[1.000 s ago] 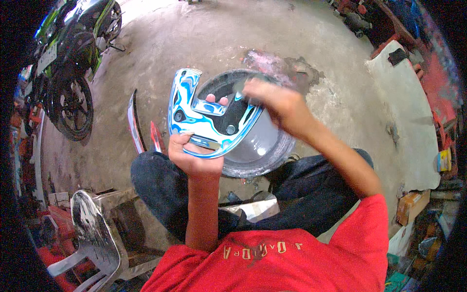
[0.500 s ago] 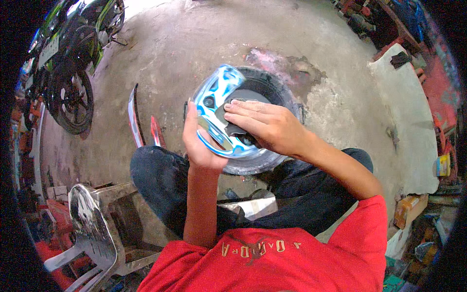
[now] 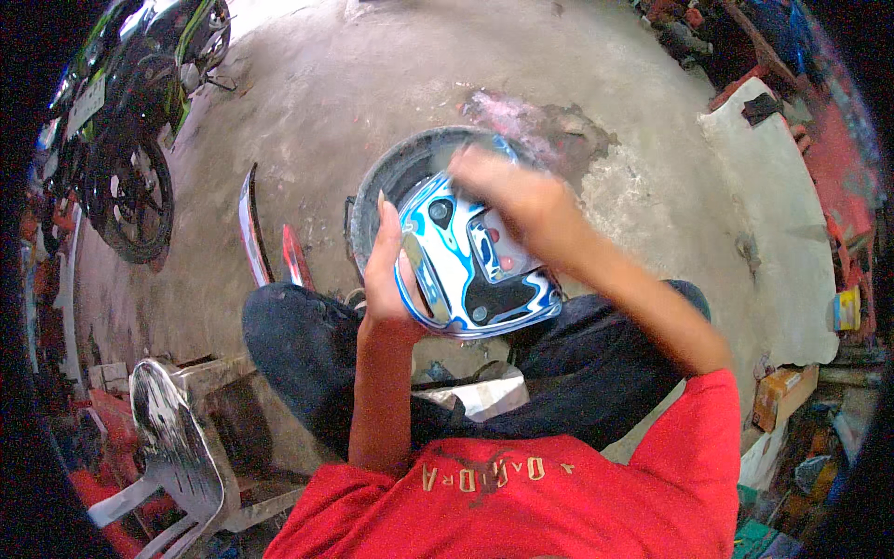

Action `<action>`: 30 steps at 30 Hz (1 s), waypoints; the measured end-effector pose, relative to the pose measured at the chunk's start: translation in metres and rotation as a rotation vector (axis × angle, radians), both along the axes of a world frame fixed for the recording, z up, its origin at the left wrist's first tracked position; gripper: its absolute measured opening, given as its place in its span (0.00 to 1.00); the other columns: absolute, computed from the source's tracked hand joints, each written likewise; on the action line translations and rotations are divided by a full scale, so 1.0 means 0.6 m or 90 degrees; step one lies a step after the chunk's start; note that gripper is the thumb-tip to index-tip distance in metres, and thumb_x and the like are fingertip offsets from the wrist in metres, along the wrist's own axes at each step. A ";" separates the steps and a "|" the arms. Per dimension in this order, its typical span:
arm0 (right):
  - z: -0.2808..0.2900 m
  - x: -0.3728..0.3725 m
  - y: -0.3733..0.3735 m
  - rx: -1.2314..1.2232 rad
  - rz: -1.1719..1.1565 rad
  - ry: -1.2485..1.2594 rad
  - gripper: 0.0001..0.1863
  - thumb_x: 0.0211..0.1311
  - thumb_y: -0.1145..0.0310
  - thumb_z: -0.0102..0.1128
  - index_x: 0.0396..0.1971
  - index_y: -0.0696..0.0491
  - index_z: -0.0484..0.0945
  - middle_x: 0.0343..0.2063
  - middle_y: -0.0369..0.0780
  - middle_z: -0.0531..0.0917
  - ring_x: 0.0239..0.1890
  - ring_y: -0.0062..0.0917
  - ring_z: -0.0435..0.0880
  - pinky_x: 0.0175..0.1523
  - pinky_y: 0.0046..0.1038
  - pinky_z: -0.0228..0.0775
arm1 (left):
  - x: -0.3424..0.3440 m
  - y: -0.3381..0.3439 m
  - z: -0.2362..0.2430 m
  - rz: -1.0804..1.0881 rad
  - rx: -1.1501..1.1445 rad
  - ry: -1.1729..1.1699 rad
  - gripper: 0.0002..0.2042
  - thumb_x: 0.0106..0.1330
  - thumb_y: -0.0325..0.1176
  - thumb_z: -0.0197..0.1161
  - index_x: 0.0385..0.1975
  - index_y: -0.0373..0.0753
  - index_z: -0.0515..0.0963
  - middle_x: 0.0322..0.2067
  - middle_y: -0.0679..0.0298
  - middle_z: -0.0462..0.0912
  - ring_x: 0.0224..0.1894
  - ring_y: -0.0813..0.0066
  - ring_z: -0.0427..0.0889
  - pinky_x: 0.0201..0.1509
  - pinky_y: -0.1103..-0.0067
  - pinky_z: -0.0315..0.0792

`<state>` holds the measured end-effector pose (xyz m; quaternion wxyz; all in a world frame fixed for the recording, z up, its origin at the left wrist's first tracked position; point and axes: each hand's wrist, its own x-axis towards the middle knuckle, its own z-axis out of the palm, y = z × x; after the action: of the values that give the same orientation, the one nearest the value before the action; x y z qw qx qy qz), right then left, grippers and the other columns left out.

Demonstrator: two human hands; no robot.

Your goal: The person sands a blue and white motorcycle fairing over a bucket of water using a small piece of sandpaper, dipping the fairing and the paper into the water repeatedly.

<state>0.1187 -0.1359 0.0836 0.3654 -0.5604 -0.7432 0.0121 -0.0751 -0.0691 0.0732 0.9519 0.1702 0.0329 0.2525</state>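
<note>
Above the round dark basin (image 3: 391, 172) on bare concrete floor (image 3: 372, 74), the left hand (image 3: 391, 279) grips the blue-white-black swirled plastic panel (image 3: 470, 270) by its left edge; the right hand (image 3: 512, 200), blurred, presses on its upper edge, its grip unclear.

A blue-and-white painted panel (image 3: 475, 270) is gripped by the left hand (image 3: 391, 279) above the basin (image 3: 391, 177); the right hand (image 3: 512, 200) is pressed on it.

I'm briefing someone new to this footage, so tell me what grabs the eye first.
The blue, white and black swirl-painted panel at centre stands out first: the left hand grips its left edge while the right hand presses on its top, above a dark round basin on the concrete floor. A green and black motorcycle is parked at the upper left.
</note>
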 end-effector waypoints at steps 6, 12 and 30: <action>-0.008 0.007 0.001 -0.021 -0.040 0.025 0.27 0.58 0.77 0.56 0.60 0.54 0.78 0.61 0.47 0.79 0.63 0.40 0.80 0.66 0.36 0.73 | 0.001 -0.004 -0.002 -0.058 0.028 -0.115 0.37 0.78 0.62 0.37 0.68 0.33 0.65 0.59 0.47 0.77 0.60 0.55 0.79 0.67 0.61 0.72; 0.011 -0.036 -0.023 0.003 0.030 0.070 0.26 0.57 0.78 0.61 0.59 0.56 0.78 0.57 0.49 0.82 0.61 0.41 0.81 0.66 0.36 0.73 | -0.002 0.003 -0.031 -0.065 -0.003 -0.171 0.36 0.78 0.61 0.39 0.67 0.31 0.65 0.62 0.47 0.74 0.66 0.54 0.74 0.71 0.59 0.66; 0.020 0.008 -0.003 -0.142 -0.112 0.141 0.27 0.57 0.78 0.60 0.60 0.53 0.77 0.59 0.49 0.80 0.60 0.39 0.82 0.64 0.35 0.74 | 0.023 -0.025 -0.031 0.005 0.083 -0.105 0.28 0.73 0.42 0.43 0.64 0.26 0.67 0.57 0.47 0.78 0.57 0.53 0.80 0.68 0.60 0.69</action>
<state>0.1235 -0.1379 0.0957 0.3799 -0.6557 -0.6406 0.1243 -0.0613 -0.0842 0.0544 0.9371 0.2107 -0.0614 0.2713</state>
